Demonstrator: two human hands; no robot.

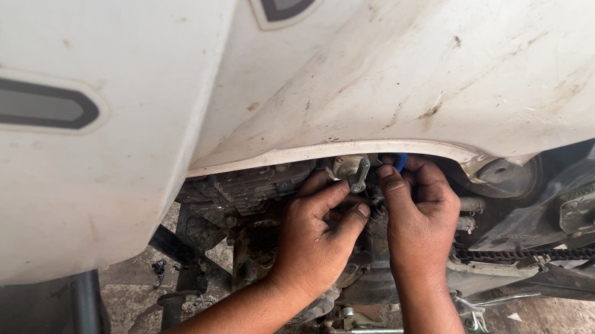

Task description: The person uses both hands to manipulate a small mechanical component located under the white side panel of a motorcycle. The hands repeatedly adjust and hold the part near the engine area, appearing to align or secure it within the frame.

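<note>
**Both hands at a small metal fitting under a white motorcycle panel**

The small metal fitting (351, 169) is pale grey and dull, blocky with a round face, and sits just below the lower edge of the scuffed white body panel (403, 66), above the dark engine (248, 191). The left hand (315, 238) reaches up from below, its grip drawn together with fingertips pinched on a dark part just under the fitting. The right hand (421, 218) curls beside it, touching the left — its fingers bend inward over something blue (401, 160), mostly hidden, so whether that grip is clamped cannot be told. A drive chain (531, 255) runs off right. The engine's details sit in shadow — hard to make out.
</note>
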